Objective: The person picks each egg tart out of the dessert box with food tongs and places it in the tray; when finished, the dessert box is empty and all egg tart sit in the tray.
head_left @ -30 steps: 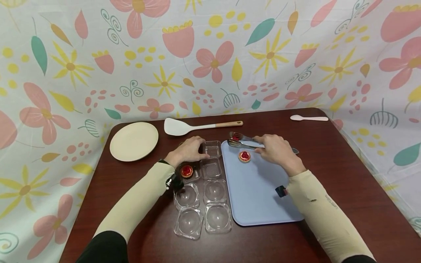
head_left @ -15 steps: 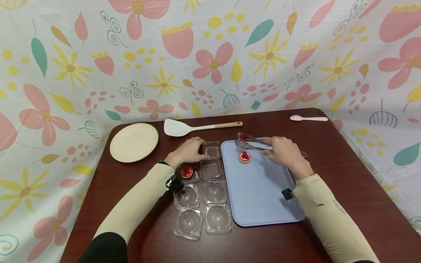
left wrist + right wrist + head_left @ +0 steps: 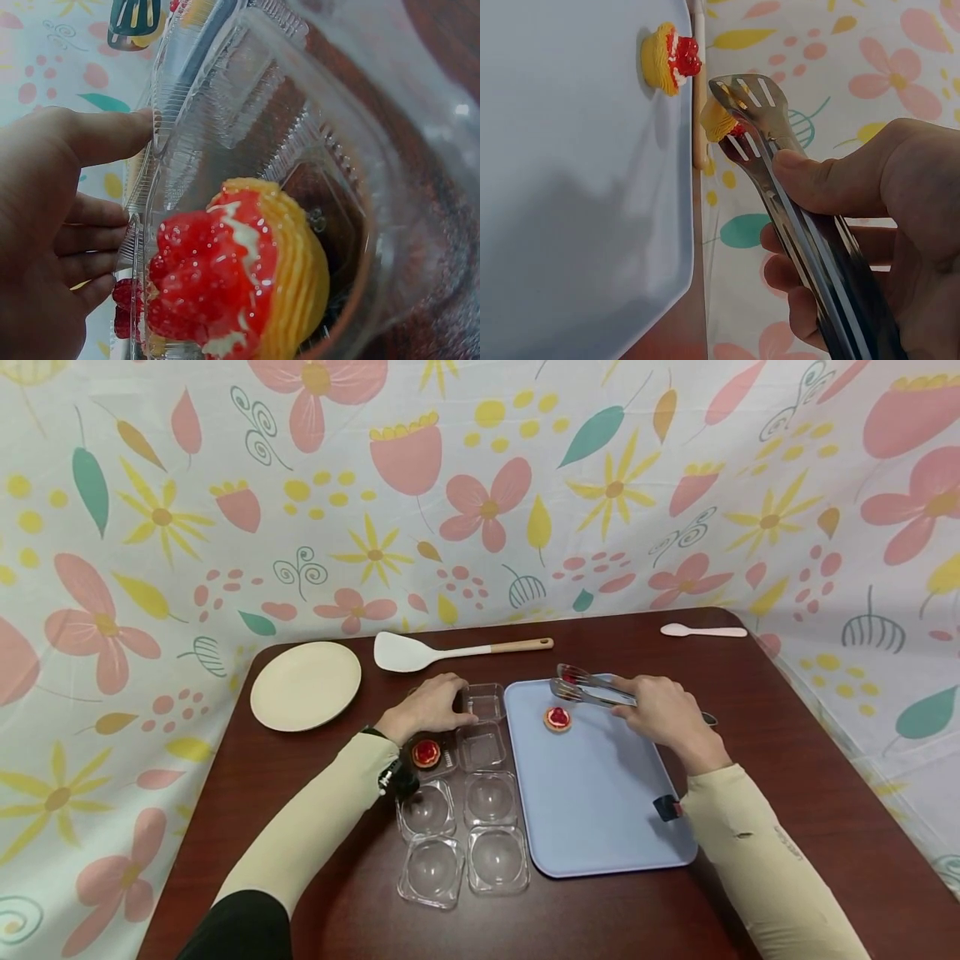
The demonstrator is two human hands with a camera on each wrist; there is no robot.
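My right hand (image 3: 660, 710) grips metal slotted tongs (image 3: 787, 217) over the far right part of the blue tray. Pinched between the tong tips is a small yellow tart (image 3: 718, 120) with red topping. Another berry-topped tart (image 3: 557, 718) sits near the tray's far left. My left hand (image 3: 429, 703) holds the far part of a clear plastic container (image 3: 482, 745), thumb and fingertips at its edges. One tart (image 3: 225, 277) lies in the container near my left wrist, and a further red-topped tart (image 3: 124, 307) shows partly behind it. The left hand hides part of the container's far left compartment.
The blue tray (image 3: 600, 810) lies right of the container. Domed clear lids (image 3: 491, 797) spread toward me. A cream plate (image 3: 306, 685) stands at the far left, a white spatula (image 3: 405, 652) with wooden handle along the back, a pale spoon (image 3: 705, 630) far right.
My right hand has moved to the right with the tongs and the tart between their tips, away from the container. My left hand has stayed in place.
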